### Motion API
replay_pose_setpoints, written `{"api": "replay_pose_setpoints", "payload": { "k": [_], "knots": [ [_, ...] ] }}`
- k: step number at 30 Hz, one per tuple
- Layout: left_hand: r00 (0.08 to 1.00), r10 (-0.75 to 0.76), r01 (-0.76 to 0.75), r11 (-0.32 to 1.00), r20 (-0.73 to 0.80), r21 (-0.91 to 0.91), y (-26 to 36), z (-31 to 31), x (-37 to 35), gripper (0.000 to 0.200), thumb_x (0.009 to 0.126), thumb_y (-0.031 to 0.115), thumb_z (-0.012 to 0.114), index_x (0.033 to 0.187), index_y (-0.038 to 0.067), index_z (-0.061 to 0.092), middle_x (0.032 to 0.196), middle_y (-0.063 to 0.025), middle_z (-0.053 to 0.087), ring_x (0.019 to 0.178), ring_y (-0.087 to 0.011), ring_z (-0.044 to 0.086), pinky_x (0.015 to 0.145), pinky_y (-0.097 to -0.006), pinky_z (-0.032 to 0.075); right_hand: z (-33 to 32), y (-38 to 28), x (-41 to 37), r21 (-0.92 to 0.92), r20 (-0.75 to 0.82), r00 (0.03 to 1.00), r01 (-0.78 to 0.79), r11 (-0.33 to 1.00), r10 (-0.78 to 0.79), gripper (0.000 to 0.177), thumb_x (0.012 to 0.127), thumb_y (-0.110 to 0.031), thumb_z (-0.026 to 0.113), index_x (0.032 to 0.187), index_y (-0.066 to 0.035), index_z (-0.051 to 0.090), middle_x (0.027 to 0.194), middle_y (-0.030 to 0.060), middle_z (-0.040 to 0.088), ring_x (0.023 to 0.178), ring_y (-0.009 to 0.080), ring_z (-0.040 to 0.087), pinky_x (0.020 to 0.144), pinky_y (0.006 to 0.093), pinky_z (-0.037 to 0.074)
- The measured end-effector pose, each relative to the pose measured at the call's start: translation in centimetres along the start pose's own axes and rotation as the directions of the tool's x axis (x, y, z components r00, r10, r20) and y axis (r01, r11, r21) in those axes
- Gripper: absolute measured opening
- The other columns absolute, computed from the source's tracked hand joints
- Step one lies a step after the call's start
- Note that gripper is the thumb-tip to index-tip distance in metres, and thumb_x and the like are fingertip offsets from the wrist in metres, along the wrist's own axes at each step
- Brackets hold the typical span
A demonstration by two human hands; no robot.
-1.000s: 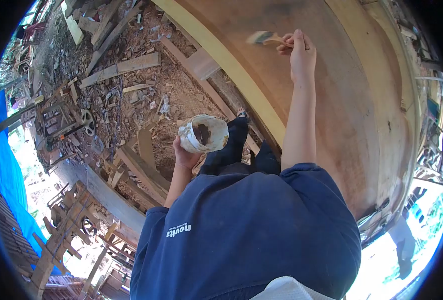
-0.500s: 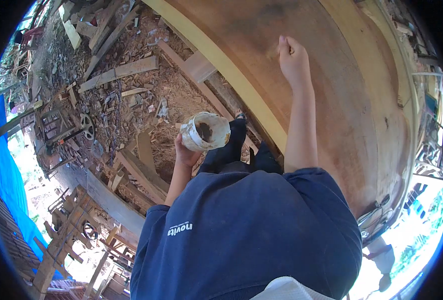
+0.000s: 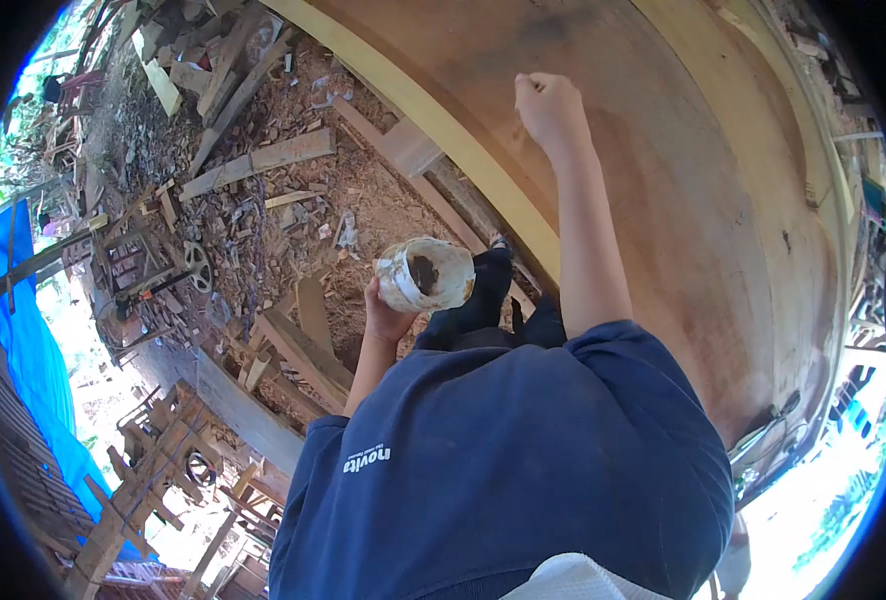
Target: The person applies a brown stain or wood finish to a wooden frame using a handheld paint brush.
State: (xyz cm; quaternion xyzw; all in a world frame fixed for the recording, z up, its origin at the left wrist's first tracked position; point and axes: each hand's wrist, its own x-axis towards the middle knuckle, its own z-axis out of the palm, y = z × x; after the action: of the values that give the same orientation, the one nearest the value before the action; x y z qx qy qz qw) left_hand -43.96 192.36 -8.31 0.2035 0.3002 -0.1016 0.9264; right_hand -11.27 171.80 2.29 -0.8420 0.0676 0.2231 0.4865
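Note:
My left hand [image 3: 387, 314] is wrapped round the side of a white plastic tub [image 3: 441, 276], held in front of my body. Smears coat the tub's rim and wall, and a lump of dark brown paste lies inside it. Over a large brown wooden slab [image 3: 653, 200] my right hand [image 3: 551, 110] is closed, fingers curled together close to the surface. I cannot tell what is pinched in it. A dark stain [image 3: 553, 30] marks the wood just beyond that hand.
The slab's pale yellow edge [image 3: 443, 125] curves along my feet. Wood offcuts, planks [image 3: 263, 163] and shavings litter the ground at left. A spoked wheel [image 3: 199, 267] and a blue tarp [image 3: 33, 330] are farther left. Cables [image 3: 778, 415] lie by the slab's right end.
My right hand has shifted left across the slab, toward its yellow edge. The tub, still in my left hand, appears slightly farther right and lower as the view moves.

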Motion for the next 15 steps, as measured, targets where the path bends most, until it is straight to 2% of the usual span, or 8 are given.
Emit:
{"api": "replay_pose_setpoints", "payload": {
  "k": [2,4,7,9,11,12,14,15],
  "knots": [
    [1.0,-0.01,0.01,1.0,-0.007,-0.002,0.0,-1.0,0.0,0.077,0.077,0.056,0.064,0.137,0.011,0.047,0.136,-0.0113,0.052,0.125,-0.0305,0.049,0.105,-0.0523,0.038,1.2,0.3,1.1,-0.09,0.101,0.986,-0.126,0.988,0.135,0.035,0.096,-0.028,0.051,0.078,-0.001,0.062,0.072,0.0091,0.064,0.063,0.0188,0.063,0.069,0.033,0.052],
    [0.999,-0.029,0.029,1.0,-0.014,-0.006,-0.2,-1.5,-0.4,0.078,0.077,0.057,0.063,0.137,0.011,0.047,0.136,-0.0114,0.052,0.125,-0.0306,0.049,0.105,-0.0525,0.038,4.0,2.4,3.6,0.29,0.302,0.939,0.076,0.954,-0.166,0.031,0.096,-0.026,0.051,0.086,-0.001,0.065,0.078,0.011,0.065,0.068,0.0182,0.064,0.072,0.034,0.052],
    [1.0,-0.002,0.003,0.999,-0.026,0.054,-0.6,-1.9,-1.4,0.079,0.078,0.059,0.061,0.139,0.011,0.045,0.136,-0.0113,0.052,0.125,-0.0305,0.049,0.105,-0.052,0.038,3.4,4.0,4.5,0.668,-0.034,0.939,0.276,0.691,-0.342,0.03,0.098,-0.019,0.049,0.082,0.002,0.065,0.079,0.0075,0.066,0.076,0.0174,0.066,0.072,0.0335,0.052],
    [0.994,0.018,-0.01,0.998,-0.108,0.067,-0.7,-2.6,-2.8,0.08,0.079,0.06,0.059,0.14,0.011,0.043,0.137,-0.0112,0.051,0.126,-0.0302,0.049,0.105,-0.0513,0.039,0.2,5.2,4.4,0.159,-0.261,0.89,0.423,0.892,-0.375,0.027,0.097,-0.018,0.051,0.087,0.002,0.066,0.085,0.011,0.066,0.081,0.0187,0.066,0.076,0.035,0.052],
    [0.989,0.031,-0.025,0.999,-0.146,0.047,-0.9,-2.8,-4.2,0.079,0.08,0.06,0.058,0.14,0.011,0.043,0.138,-0.011,0.051,0.127,-0.0302,0.048,0.106,-0.051,0.039,-3.0,5.7,2.3,-0.269,-0.431,0.78,0.37,0.889,-0.454,0.022,0.092,-0.021,0.057,0.092,-0.001,0.067,0.082,0.0142,0.066,0.082,0.0253,0.065,0.077,0.0378,0.05],
    [0.987,0.057,-0.055,0.998,-0.152,0.019,-1.0,-3.1,-4.6,0.078,0.081,0.06,0.058,0.14,0.011,0.043,0.138,-0.0105,0.051,0.127,-0.03,0.048,0.106,-0.051,0.039,-3.5,6.0,2.5,-0.272,-0.432,0.777,0.372,0.887,-0.458,0.022,0.092,-0.021,0.057,0.092,-0.001,0.067,0.082,0.0142,0.066,0.082,0.0253,0.065,0.077,0.0378,0.05],
    [0.971,0.116,-0.117,0.993,-0.21,0.009,-1.2,-2.2,-4.3,0.078,0.075,0.061,0.061,0.136,0.012,0.049,0.135,-0.0085,0.053,0.123,-0.0298,0.051,0.105,-0.0513,0.038,-4.2,6.0,2.6,-0.481,-0.272,0.958,-0.05,0.875,-0.095,0.023,0.093,-0.021,0.056,0.092,0.0,0.067,0.082,0.0133,0.067,0.082,0.0266,0.065,0.076,0.0375,0.049],
    [0.972,0.113,-0.114,0.993,-0.206,0.003,-1.3,-1.8,-4.2,0.078,0.075,0.061,0.061,0.136,0.012,0.049,0.135,-0.0085,0.053,0.123,-0.0298,0.051,0.105,-0.0513,0.038,-3.9,5.9,3.0,-0.486,-0.276,0.956,-0.052,0.872,-0.097,0.023,0.093,-0.021,0.056,0.092,0.0,0.067,0.082,0.0133,0.067,0.082,0.0266,0.065,0.076,0.0375,0.049]
  ]
}}
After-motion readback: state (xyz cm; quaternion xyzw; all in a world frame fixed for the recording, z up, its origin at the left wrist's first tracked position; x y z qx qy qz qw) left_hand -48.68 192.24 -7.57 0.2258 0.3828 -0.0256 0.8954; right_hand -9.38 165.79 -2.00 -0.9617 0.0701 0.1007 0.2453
